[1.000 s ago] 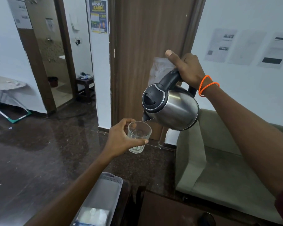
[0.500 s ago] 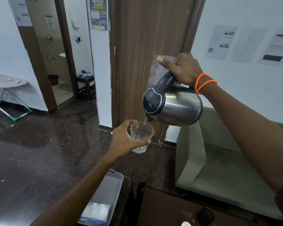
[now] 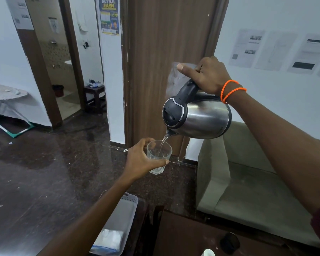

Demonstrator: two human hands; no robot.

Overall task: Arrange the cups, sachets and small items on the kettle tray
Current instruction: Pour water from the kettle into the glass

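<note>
A: Right hand wrapped round the black handle of the steel kettle, thumb laid out along the top. Kettle tipped spout-down, thin stream running from the spout.

B: Into what?

A: A clear glass, held in mid-air below the spout. Left hand curled round its near side, thumb across the front. A little water at the bottom, as far as I can tell.

B: And the tray?

A: Can't say which it is. A white perforated tray sits low in view, under the left forearm, with white packets inside. A dark wooden table beside it carries a round black object and something white at the bottom edge, too cut off to name.

B: Risks from here?

A: Stream is narrow and enters near the rim on the kettle side. My judgement: a small drift of either hand puts water on the dark stone floor or over the fingers holding the glass. If the water is hot, that grip becomes painful and the glass could drop. More tilt would likely thicken the flow and overfill a small glass quickly.

B: Anything else?

A: Both hands are unsupported over bare floor, well above the table; a slip there means breakage.
</note>
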